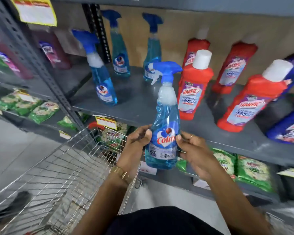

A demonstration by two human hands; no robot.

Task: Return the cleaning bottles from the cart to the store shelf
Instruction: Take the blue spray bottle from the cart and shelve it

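Observation:
I hold a blue Colin spray bottle upright in front of the grey shelf, just below its front edge. My left hand grips its left side and my right hand touches its right side with fingertips. Three more blue spray bottles stand on the shelf: one at the front left, two at the back. Several red Harpic bottles stand to the right. The wire cart is at lower left, under my left arm.
Dark blue bottles lie at the shelf's far right. Green packets fill the lower shelf, and more lie in the bay to the left. A slotted metal upright separates the bays. A dark shoe shows through the cart.

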